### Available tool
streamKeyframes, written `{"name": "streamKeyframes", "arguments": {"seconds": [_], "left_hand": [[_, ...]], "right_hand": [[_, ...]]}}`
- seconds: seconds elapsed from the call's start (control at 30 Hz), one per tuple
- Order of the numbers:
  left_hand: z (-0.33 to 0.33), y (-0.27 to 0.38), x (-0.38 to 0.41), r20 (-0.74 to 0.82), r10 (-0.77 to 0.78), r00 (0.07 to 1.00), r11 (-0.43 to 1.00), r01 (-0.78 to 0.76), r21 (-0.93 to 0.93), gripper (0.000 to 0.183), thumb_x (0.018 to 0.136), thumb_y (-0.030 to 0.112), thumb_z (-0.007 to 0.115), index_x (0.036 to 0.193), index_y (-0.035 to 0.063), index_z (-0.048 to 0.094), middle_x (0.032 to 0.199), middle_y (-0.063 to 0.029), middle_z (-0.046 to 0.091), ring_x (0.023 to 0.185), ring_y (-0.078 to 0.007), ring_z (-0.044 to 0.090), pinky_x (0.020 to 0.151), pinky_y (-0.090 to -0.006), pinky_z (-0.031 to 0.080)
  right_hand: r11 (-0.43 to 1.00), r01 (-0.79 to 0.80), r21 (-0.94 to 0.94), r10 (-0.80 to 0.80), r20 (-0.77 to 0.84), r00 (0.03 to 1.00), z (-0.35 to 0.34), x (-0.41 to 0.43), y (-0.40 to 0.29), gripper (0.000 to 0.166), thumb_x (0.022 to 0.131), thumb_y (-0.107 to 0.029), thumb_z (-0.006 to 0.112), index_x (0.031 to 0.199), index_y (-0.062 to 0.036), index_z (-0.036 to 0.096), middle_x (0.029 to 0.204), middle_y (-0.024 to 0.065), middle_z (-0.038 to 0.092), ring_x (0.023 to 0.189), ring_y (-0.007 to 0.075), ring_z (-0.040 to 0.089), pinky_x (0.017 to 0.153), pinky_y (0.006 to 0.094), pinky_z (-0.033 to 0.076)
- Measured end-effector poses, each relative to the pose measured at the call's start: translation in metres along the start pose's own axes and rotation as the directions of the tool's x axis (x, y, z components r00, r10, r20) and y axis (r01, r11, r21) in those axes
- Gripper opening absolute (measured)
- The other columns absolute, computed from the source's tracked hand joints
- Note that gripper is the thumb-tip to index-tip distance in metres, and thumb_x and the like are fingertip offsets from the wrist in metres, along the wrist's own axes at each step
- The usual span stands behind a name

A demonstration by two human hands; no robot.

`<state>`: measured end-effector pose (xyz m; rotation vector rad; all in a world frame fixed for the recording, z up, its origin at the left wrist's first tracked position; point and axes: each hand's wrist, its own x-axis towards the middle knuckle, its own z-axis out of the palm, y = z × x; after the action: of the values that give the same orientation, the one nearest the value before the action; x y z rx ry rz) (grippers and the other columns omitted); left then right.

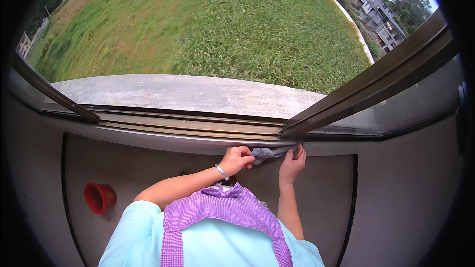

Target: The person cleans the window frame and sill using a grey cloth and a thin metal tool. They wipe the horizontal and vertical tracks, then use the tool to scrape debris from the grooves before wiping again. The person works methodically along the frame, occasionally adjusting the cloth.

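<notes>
A grey-blue cloth (264,154) is stretched between my two hands, just below the inner edge of the window sill. My left hand (237,160), with a pale bracelet at its wrist, pinches one end of it between thumb and fingers. My right hand (293,163) grips the other end close under the sliding window frame (356,81). Above the cloth runs the metal window track (185,123), with several parallel rails. The fingertips partly hide the cloth's ends.
An orange-red plastic bucket (100,197) lies or stands on the grey floor (130,170) at the left. A second frame upright (55,91) rises on the left. Beyond the track is a concrete ledge (185,91), with a green field (259,33) outside.
</notes>
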<state>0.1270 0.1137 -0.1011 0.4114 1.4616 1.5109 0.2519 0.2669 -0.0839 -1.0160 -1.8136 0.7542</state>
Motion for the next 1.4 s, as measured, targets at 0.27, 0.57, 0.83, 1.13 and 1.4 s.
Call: {"name": "streamKeyframes", "arguments": {"seconds": [0.27, 0.57, 0.83, 1.13, 1.4], "left_hand": [[-0.149, -0.013, -0.081, -0.169, 0.028, 0.985, 0.979, -0.061, -0.196, 0.009, 0.087, 0.006, 0.066, 0.089, -0.0024, 0.063, 0.076, -0.0084, 0.066, 0.067, -0.0164, 0.068, 0.060, -0.0251, 0.054], [-0.249, -0.012, -0.169, -0.558, 0.089, 0.825, 0.947, -0.245, -0.210, 0.005, 0.087, 0.004, 0.064, 0.088, -0.0004, 0.062, 0.074, -0.0089, 0.067, 0.063, -0.0157, 0.067, 0.057, -0.0249, 0.053], [-0.304, -0.024, -0.236, -0.888, 0.051, 0.457, 0.896, -0.413, -0.161, 0.004, 0.089, 0.004, 0.063, 0.087, 0.0006, 0.062, 0.075, -0.0079, 0.067, 0.062, -0.0146, 0.066, 0.055, -0.0240, 0.053], [-0.343, -0.069, -0.316, -0.956, -0.288, -0.054, 0.653, -0.742, -0.155, 0.026, 0.093, 0.021, 0.062, 0.112, 0.0056, 0.051, 0.090, -0.0090, 0.066, 0.076, -0.0175, 0.066, 0.065, -0.0314, 0.054], [-0.356, -0.098, -0.280, -0.973, -0.025, 0.230, 0.479, -0.851, -0.214, 0.035, 0.098, 0.030, 0.037, 0.105, 0.0034, 0.059, 0.100, -0.0095, 0.065, 0.095, -0.0243, 0.063, 0.084, -0.0369, 0.051]], "right_hand": [[0.824, 0.565, -0.048, -0.521, 0.329, 0.788, 0.068, -0.076, -0.082, 0.036, 0.074, 0.007, 0.058, 0.111, 0.0074, 0.056, 0.085, 0.0193, 0.058, 0.071, 0.0360, 0.060, 0.061, 0.0422, 0.052], [0.708, 0.669, 0.226, -0.635, 0.617, 0.465, 0.152, -0.143, -0.176, 0.042, 0.069, 0.006, 0.058, 0.111, 0.0086, 0.055, 0.082, 0.0160, 0.055, 0.067, 0.0325, 0.059, 0.057, 0.0383, 0.052], [0.603, 0.697, 0.388, -0.679, 0.708, 0.194, 0.252, -0.230, -0.286, 0.040, 0.076, 0.001, 0.057, 0.114, 0.0107, 0.050, 0.090, 0.0189, 0.056, 0.074, 0.0323, 0.064, 0.061, 0.0361, 0.054], [0.833, -0.030, 0.553, -0.553, 0.827, -0.106, 0.313, -0.310, -0.357, 0.030, 0.073, -0.003, 0.060, 0.102, 0.0044, 0.063, 0.092, 0.0230, 0.067, 0.088, 0.0362, 0.066, 0.079, 0.0419, 0.052], [0.714, -0.222, 0.664, -0.695, 0.632, -0.343, 0.253, -0.273, -0.356, 0.025, 0.068, -0.001, 0.057, 0.092, 0.0036, 0.061, 0.087, 0.0204, 0.064, 0.083, 0.0387, 0.062, 0.073, 0.0434, 0.051]]}}
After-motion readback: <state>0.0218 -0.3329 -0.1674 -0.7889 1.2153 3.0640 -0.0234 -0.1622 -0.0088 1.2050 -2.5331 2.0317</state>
